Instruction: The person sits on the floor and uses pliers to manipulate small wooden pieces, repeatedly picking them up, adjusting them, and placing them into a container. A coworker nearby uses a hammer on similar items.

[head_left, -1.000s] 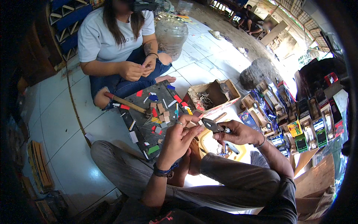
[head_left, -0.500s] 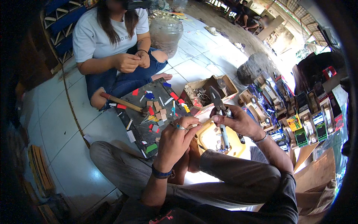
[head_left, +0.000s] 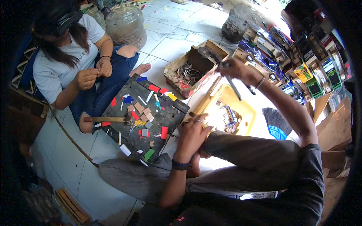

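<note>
My right hand [head_left: 239,71] is closed round a pair of pliers [head_left: 234,89], raised above the far rim of the yellow tub. The jaws point toward the wooden box [head_left: 176,83], which holds many small dark pieces. Low by the tub's near left side, my left hand [head_left: 191,135] has its fingers bent together; anything between them is too small to make out. Small blocks and strips lie inside the yellow tub [head_left: 247,115]. A strip of wood [head_left: 206,96] runs along its left side.
A dark board [head_left: 113,111] carries a hammer [head_left: 107,119], wooden blocks [head_left: 140,108] and coloured scraps. Across it sits a person [head_left: 71,71] with hands together. Several toy trucks [head_left: 260,62] stand at right, behind a black and blue brush [head_left: 277,126]. A large cloudy plastic container [head_left: 126,28] stands behind.
My right hand has moved away from my left, up toward the wooden box with the pliers. The light wooden piece seen in my left fingers no longer shows clearly. The view has shifted.
</note>
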Tool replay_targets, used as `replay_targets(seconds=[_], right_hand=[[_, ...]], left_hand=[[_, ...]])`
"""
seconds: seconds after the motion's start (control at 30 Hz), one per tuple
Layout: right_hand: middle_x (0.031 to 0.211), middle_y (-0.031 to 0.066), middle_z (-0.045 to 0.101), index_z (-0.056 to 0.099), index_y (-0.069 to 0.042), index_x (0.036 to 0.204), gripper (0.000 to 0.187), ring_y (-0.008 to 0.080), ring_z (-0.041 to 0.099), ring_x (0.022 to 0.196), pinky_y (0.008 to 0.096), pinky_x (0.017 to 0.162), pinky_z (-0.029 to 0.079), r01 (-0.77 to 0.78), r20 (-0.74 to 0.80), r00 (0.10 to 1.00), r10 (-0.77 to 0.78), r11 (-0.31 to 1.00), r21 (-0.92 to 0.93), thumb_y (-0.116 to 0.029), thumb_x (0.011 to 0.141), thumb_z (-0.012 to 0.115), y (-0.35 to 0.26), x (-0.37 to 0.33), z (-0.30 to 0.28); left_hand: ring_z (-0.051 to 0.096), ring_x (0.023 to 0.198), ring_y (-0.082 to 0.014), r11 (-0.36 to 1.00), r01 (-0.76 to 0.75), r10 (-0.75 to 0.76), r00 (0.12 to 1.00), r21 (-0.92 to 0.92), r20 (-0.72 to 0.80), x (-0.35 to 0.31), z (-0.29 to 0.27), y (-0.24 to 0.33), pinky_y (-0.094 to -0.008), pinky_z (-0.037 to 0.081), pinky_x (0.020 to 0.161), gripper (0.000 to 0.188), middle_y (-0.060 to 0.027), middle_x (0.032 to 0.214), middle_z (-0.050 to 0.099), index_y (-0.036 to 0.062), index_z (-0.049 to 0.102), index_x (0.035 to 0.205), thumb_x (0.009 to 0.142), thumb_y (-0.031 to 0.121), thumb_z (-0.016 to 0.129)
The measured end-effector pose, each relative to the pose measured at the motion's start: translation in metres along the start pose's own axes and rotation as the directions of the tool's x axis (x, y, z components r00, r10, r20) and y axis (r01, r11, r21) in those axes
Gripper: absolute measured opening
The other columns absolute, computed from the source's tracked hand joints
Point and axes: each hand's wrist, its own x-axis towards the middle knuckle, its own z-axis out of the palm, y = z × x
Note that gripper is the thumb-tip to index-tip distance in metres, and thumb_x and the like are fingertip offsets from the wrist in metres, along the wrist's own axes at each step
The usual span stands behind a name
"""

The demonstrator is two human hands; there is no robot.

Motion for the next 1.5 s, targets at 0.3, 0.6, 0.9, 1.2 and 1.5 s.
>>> replay_targets(seconds=[0.3, 0.6, 0.9, 1.2, 1.5], right_hand=[[0.056, 0.0013, 0.057, 0.072, 0.0, 0.089, 0.048, 0.0114, 0.055, 0.046, 0.0309, 0.046, 0.044, -0.1, -0.197, 0.978, 0.072, 0.986, -0.135, -0.048, 0.095, 0.071, 0.072, 0.062, -0.062], [0.075, 0.005, 0.074, 0.076, -0.009, 0.095, 0.04, 0.0158, 0.067, 0.074, 0.0378, 0.074, 0.053, -0.188, 0.387, 0.877, 0.284, 0.945, -0.268, -0.049, 0.092, 0.072, 0.145, -0.028, 0.024], [0.084, 0.0044, 0.074, 0.074, -0.006, 0.099, 0.042, 0.0153, 0.068, 0.079, 0.0347, 0.074, 0.053, -0.326, 0.497, 0.76, 0.418, 0.907, -0.265, -0.047, 0.095, 0.069, 0.161, -0.07, 0.025], [0.077, 0.004, 0.071, 0.074, -0.004, 0.096, 0.049, 0.0187, 0.063, 0.068, 0.0368, 0.063, 0.051, -0.202, 0.552, 0.803, 0.224, 0.974, -0.102, -0.052, 0.09, 0.07, 0.155, -0.06, 0.062], [0.084, 0.0074, 0.072, 0.073, -0.003, 0.104, 0.051, 0.0214, 0.066, 0.083, 0.0396, 0.074, 0.053, -0.127, 0.623, 0.75, 0.223, 0.972, -0.196, -0.053, 0.095, 0.067, 0.14, -0.065, 0.069]], left_hand=[[0.066, 0.11, -0.0386, 0.972, -0.097, -0.009, 0.896, 0.215, 0.445, 0.045, 0.099, -0.034, -0.0462, 0.047, 0.102, 0.042, -0.023, 0.116, 0.07, 0.0013, 0.067, 0.12, 0.095, 0.034, 0.065], [0.071, 0.086, -0.039, 0.993, 0.034, 0.04, 0.81, -0.114, 0.586, 0.054, 0.135, -0.03, -0.0503, 0.052, 0.082, 0.033, -0.0202, 0.089, 0.072, 0.0061, 0.074, 0.101, 0.1, 0.036, 0.059], [0.07, 0.077, -0.0391, 0.893, 0.138, -0.154, 0.988, -0.429, -0.004, 0.163, 0.117, -0.052, -0.0478, 0.053, 0.069, 0.023, -0.0173, 0.082, 0.071, 0.007, 0.069, 0.097, 0.101, 0.028, 0.062], [0.065, 0.106, -0.0435, 0.925, -0.134, -0.005, 0.931, 0.355, 0.366, 0.221, 0.131, -0.164, -0.049, 0.05, 0.095, 0.031, -0.0276, 0.113, 0.068, 0.0044, 0.07, 0.119, 0.097, 0.022, 0.055], [0.067, 0.099, -0.043, 0.717, -0.092, -0.134, 0.955, 0.691, 0.266, 0.201, 0.138, -0.189, -0.0505, 0.052, 0.084, 0.029, -0.0275, 0.105, 0.069, 0.0011, 0.07, 0.099, 0.099, 0.022, 0.05]])
